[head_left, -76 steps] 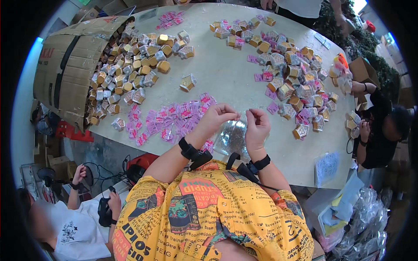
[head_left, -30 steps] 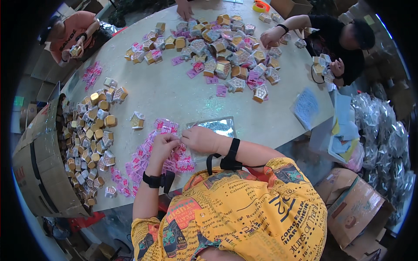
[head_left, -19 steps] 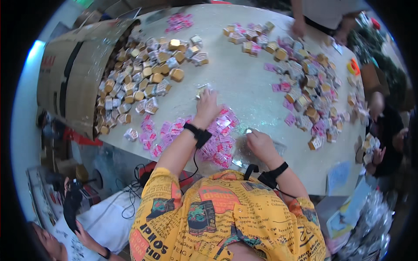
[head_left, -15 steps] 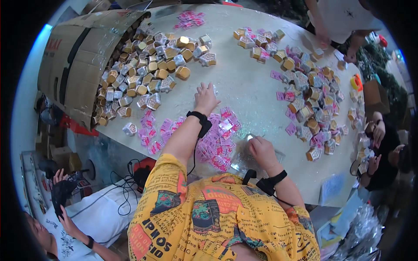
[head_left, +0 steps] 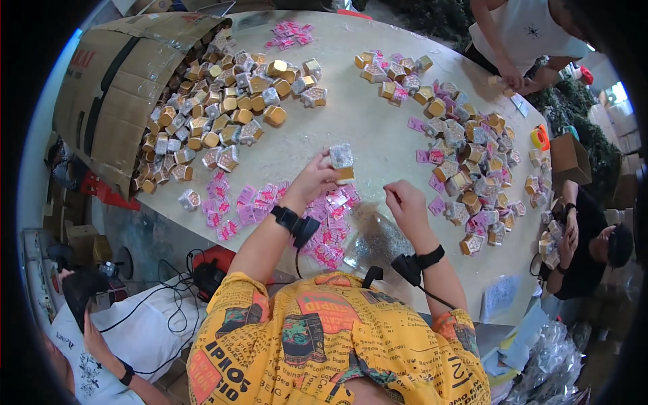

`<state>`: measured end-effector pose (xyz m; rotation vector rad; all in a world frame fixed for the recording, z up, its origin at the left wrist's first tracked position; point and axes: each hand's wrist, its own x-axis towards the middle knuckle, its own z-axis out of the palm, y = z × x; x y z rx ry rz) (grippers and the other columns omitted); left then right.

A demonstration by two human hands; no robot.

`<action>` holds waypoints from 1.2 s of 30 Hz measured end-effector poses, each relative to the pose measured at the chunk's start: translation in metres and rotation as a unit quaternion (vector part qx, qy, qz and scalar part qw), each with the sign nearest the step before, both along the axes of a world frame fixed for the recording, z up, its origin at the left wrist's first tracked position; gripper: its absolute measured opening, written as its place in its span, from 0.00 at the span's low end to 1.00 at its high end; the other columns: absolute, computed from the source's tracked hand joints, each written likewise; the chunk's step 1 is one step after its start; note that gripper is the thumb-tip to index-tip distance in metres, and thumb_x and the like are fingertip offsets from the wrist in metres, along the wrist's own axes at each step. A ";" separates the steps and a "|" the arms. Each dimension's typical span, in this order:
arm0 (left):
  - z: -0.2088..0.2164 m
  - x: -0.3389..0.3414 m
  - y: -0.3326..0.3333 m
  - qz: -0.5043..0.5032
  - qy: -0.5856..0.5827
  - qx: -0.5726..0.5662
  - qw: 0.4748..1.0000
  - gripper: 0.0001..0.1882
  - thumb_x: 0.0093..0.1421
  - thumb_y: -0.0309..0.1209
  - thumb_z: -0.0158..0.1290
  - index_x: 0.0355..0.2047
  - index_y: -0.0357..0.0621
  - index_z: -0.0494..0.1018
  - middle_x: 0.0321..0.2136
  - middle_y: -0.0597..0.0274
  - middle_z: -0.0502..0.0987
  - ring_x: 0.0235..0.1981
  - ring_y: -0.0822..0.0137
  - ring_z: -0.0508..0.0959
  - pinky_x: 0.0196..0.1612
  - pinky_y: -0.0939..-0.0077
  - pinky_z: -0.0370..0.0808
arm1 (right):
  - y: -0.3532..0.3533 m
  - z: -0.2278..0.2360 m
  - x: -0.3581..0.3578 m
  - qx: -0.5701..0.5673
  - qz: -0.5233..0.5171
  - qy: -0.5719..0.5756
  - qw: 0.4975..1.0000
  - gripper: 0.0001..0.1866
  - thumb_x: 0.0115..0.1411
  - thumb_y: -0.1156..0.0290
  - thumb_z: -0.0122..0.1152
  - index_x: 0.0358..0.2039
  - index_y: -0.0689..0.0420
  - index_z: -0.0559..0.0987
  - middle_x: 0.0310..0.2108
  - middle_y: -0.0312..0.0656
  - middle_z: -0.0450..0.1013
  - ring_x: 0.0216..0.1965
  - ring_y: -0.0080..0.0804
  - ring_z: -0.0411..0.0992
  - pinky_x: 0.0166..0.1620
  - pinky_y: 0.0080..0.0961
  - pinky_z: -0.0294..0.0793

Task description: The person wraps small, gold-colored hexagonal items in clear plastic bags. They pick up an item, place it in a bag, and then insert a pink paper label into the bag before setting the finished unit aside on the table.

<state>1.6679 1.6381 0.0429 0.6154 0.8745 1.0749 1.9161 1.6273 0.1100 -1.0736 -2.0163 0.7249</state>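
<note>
Over the middle of the table, my left hand grips a small gold block ornament with a silvery glitter top, held up between thumb and fingers. My right hand is to the right of it, apart from the ornament, its fingertips pinched together; whatever they hold is too small to make out. Beneath and beside my left hand lies a heap of small pink printed packets. Between my forearms rests a clear plastic bag with glittery specks.
A tipped cardboard box spills many gold and silver ornaments at left. More ornaments mixed with pink packets lie at right. An orange tape roll sits near the right edge. Other people work at the far right and right; another sits lower left.
My left hand has picked up a gold and silver ornament and drawn it back toward me. My right hand has risen slightly; the white thing at its fingertips no longer shows.
</note>
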 end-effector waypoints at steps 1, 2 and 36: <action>0.004 0.001 -0.009 -0.011 -0.075 0.009 0.997 0.29 0.52 0.19 0.50 0.55 0.42 0.56 0.48 0.51 0.69 0.48 0.58 0.74 0.49 0.64 0.75 | 0.003 0.004 -0.004 -0.001 0.006 0.012 1.000 0.04 0.51 0.78 0.57 0.28 0.62 0.75 0.24 0.47 0.70 0.25 0.43 0.71 0.29 0.32 0.69; 0.009 0.005 -0.017 -0.001 -0.106 0.008 0.994 0.29 0.51 0.19 0.51 0.54 0.43 0.57 0.46 0.54 0.70 0.45 0.61 0.74 0.46 0.68 0.75 | 0.005 0.010 -0.007 0.011 0.011 0.013 1.000 0.04 0.50 0.78 0.57 0.28 0.62 0.75 0.23 0.46 0.70 0.25 0.42 0.71 0.28 0.32 0.69; 0.093 0.042 -0.063 0.080 0.482 0.394 0.779 0.28 0.41 0.22 0.63 0.45 0.46 0.67 0.48 0.55 0.67 0.51 0.54 0.67 0.52 0.66 0.66 | -0.012 0.053 -0.016 0.182 0.086 -0.128 0.971 0.04 0.47 0.77 0.58 0.23 0.59 0.70 0.21 0.43 0.65 0.22 0.42 0.70 0.26 0.35 0.71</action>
